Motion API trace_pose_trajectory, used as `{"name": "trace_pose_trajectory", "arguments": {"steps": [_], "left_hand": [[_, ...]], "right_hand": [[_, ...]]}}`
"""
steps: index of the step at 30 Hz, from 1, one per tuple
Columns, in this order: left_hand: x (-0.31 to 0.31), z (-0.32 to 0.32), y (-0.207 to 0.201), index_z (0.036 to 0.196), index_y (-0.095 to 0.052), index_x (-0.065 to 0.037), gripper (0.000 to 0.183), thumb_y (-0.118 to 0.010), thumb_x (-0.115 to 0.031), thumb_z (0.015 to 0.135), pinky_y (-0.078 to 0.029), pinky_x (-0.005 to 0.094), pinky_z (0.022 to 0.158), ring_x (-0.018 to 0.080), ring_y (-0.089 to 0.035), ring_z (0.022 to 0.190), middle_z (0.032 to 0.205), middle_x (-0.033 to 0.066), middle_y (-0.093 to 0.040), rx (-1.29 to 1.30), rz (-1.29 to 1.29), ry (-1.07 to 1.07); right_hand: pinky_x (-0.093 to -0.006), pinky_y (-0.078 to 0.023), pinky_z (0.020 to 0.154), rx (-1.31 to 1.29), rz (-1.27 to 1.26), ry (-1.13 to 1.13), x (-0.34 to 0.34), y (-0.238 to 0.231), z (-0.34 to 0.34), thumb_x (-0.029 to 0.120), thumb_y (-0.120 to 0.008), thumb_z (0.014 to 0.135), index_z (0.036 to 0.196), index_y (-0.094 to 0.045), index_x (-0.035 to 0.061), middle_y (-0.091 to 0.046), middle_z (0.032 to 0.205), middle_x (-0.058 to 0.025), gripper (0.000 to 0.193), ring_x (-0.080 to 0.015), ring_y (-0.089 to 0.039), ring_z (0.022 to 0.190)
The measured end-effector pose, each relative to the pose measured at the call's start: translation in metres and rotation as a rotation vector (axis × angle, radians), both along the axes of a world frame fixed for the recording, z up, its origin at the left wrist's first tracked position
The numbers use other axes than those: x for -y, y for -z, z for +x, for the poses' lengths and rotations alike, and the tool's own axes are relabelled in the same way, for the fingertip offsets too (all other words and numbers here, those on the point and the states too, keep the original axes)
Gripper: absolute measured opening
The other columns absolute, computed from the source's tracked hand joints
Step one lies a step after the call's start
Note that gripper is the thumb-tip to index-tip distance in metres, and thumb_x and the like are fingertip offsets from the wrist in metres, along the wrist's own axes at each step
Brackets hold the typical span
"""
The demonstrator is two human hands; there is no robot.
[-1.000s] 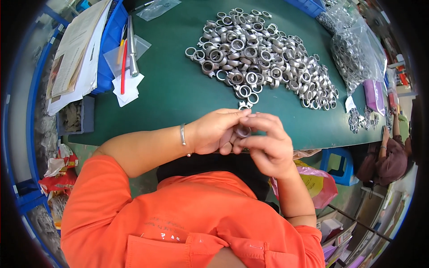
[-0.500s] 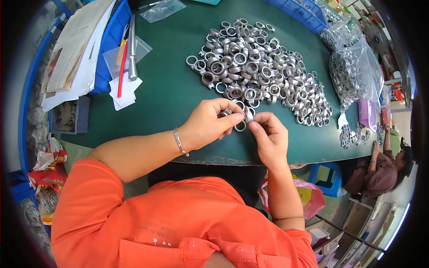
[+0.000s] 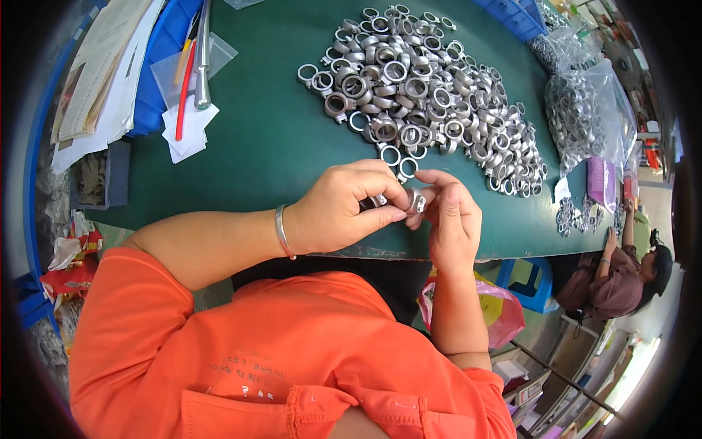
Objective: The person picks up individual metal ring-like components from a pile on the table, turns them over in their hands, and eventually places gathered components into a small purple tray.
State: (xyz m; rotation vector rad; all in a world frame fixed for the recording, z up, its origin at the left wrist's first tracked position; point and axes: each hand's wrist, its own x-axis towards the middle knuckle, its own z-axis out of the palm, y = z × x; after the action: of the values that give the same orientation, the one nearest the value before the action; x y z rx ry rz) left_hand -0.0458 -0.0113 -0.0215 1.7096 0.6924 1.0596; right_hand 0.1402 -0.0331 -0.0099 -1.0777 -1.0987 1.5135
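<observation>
My left hand is closed, with a grey metal ring tucked under its curled fingers. Whether more rings lie in that palm is hidden. Between the fingertips of both hands is a second metal ring, with a small raised part on its side. My right hand grips this one, its fingers bent around it. Just beyond the fingers, loose rings lie at the near tip of a large pile of rings on the green tabletop.
To the left are papers, a blue bin, a red pen, a metal rod and a grey box. On the right stand a bag of rings and a purple box. Another person sits beyond.
My view has shifted slightly. The ring between my hands has turned and come nearer to me, away from the loose rings. My right fingers have curled further around it.
</observation>
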Motion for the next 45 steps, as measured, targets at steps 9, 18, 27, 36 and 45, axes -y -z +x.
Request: {"name": "trace_pose_trajectory", "arguments": {"steps": [9,18,27,36,45], "left_hand": [[-0.004,0.002,-0.009,0.104,-0.047,-0.004,0.024,-0.046,-0.025,0.092,-0.043,0.0192,0.039,0.0121,-0.059,0.059,0.083,0.0063,-0.058,0.444,-1.143,0.215],[-0.01,-0.001,-0.006,0.092,-0.051,-0.003,0.01,-0.055,-0.011,0.087,-0.031,0.0177,0.036,0.0086,-0.046,0.05,0.068,0.0038,-0.052,0.502,-1.128,0.123],[-0.005,0.002,-0.008,0.088,-0.06,0.0,0.013,-0.066,-0.008,0.08,-0.034,0.0169,0.04,0.0044,-0.048,0.05,0.065,0.002,-0.055,0.224,-0.939,0.074],[-0.004,0.001,-0.012,0.085,-0.062,-0.001,0.01,-0.067,-0.006,0.078,-0.038,0.018,0.047,0.0054,-0.05,0.056,0.072,0.002,-0.057,0.184,-0.792,0.072],[-0.001,0.0,-0.005,0.084,-0.062,-0.002,0.012,-0.068,-0.001,0.074,-0.044,0.0231,0.067,0.0105,-0.054,0.075,0.081,0.0044,-0.059,0.049,-0.199,0.044]], "right_hand": [[-0.0309,-0.047,0.08,0.4,0.802,-0.009,0.001,-0.003,-0.008,-0.011,-0.063,0.069,0.088,-0.062,0.0007,-0.053,0.106,-0.017,0.023,-0.0245,-0.055,0.095],[-0.0337,-0.039,0.067,1.242,0.823,0.035,-0.024,0.009,0.003,-0.005,-0.059,0.071,0.087,-0.061,0.0052,-0.053,0.082,-0.0076,0.019,-0.0247,-0.049,0.075],[-0.0249,-0.04,0.069,0.431,0.359,-0.014,0.003,0.009,0.0,0.003,-0.057,0.082,0.086,-0.053,0.0006,-0.052,0.083,-0.0079,0.005,-0.0169,-0.049,0.074],[-0.0269,-0.041,0.066,0.628,0.689,-0.013,0.002,0.013,-0.003,0.001,-0.06,0.078,0.086,-0.055,0.0015,-0.055,0.08,-0.0091,0.01,-0.0208,-0.05,0.071],[-0.0265,-0.046,0.071,0.109,0.283,0.0,0.01,0.012,-0.003,0.002,-0.058,0.085,0.085,-0.055,-0.0015,-0.058,0.09,-0.0111,0.005,-0.014,-0.055,0.077]]}}
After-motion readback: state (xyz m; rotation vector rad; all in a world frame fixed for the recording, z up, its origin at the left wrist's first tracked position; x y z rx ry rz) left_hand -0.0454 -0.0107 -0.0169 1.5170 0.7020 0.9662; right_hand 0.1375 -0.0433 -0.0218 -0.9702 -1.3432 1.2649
